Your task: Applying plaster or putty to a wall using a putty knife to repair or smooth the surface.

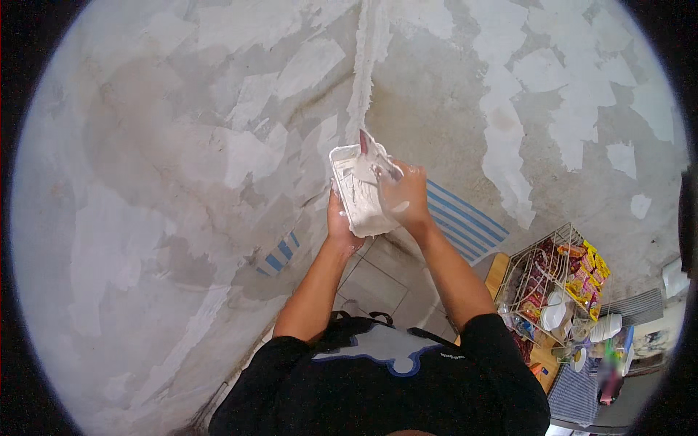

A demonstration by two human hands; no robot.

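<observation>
Between my hands is a rectangular white tray (335, 155) with white putty (362, 195) smeared inside it and along its rim. My left hand (339, 227) grips the tray from its left side and underneath. A putty knife (368, 147), its blade coated with the white paste, is held over the tray's far right part by my closed right hand (408, 195). The handle is mostly hidden by the fingers. White smears show on the fingers of both hands.
Two patched grey walls meet ahead at a corner coated with putty (361, 80). Blue-and-white stripes (465, 221) mark the lower right wall. At right, a wire rack (538, 280) holds snack packets (587, 280) beside containers on a wooden surface. Floor tiles (374, 280) lie below.
</observation>
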